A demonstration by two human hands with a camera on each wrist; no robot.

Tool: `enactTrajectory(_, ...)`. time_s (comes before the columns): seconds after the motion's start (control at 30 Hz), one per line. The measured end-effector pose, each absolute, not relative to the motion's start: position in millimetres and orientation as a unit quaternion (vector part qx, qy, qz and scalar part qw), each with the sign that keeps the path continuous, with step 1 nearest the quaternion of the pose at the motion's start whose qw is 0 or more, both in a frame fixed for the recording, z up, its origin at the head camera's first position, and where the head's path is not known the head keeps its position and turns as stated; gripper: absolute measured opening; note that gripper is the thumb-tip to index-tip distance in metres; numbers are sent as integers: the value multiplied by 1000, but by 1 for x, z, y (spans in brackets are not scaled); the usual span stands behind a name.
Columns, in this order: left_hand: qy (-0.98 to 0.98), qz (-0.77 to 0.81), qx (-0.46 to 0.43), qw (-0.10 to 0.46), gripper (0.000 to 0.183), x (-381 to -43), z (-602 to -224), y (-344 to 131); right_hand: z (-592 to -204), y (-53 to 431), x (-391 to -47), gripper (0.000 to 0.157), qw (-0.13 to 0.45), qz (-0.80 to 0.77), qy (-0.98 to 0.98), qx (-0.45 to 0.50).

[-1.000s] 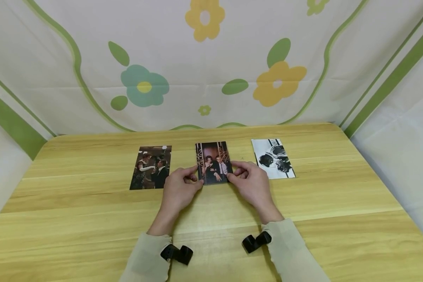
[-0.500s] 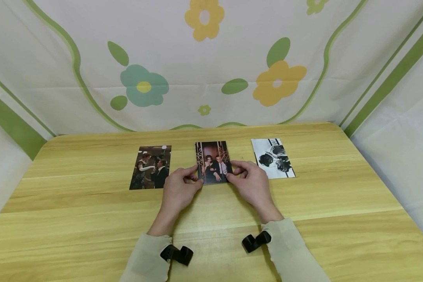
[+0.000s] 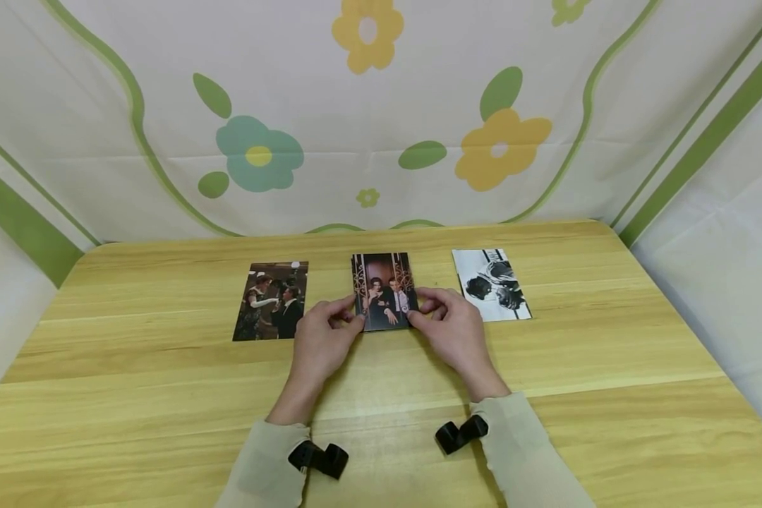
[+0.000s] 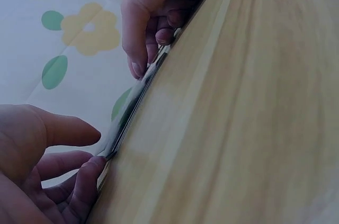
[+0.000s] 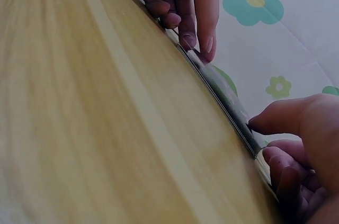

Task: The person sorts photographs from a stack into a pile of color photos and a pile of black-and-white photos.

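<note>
A dark colour photo (image 3: 381, 279) of two seated people lies at the middle of the wooden table, and its edge shows layered lines in the right wrist view. My left hand (image 3: 324, 342) pinches its left side near the lower corner. On the opposite side my right hand (image 3: 454, 331) grips it the same way, thumb at the lower right. In the right wrist view the right thumb (image 5: 280, 115) presses on the glossy top while the other fingers curl beside the edge. The left thumb (image 4: 74, 128) hovers over the corner in the left wrist view.
Another colour photo (image 3: 267, 303) lies left of the left hand, which overlaps its lower right corner in this view. A black-and-white photo (image 3: 495, 286) lies to the right, just beyond the right hand. Behind the table (image 3: 165, 395) hangs a white cloth (image 3: 368, 106) with flowers.
</note>
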State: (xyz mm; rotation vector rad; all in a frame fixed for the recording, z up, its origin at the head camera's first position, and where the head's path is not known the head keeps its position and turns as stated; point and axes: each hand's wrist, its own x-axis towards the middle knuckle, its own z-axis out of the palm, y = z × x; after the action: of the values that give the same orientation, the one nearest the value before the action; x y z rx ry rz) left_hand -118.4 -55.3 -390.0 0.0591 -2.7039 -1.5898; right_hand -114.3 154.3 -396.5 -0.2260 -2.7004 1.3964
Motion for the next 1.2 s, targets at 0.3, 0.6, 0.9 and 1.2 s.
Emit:
enactTrajectory(0.3,-821,-569,48,-6,37,-116,-387,-54,-397,154,-113,42,52,511,-854,-83)
enactTrajectory(0.6,-751,-656,69,-37,39,-118,-379,-62,-386,152,-111,43,57,568,-817,-80)
enactTrajectory(0.9,-737,-671,65,-50,40,-118,-365,-67,-374,152,-108,43,65,593,-800,-69)
enactTrajectory(1.2,-752,-654,74,-45,39,-117,-360,-77,-370,144,-107,44,51,593,-802,-57)
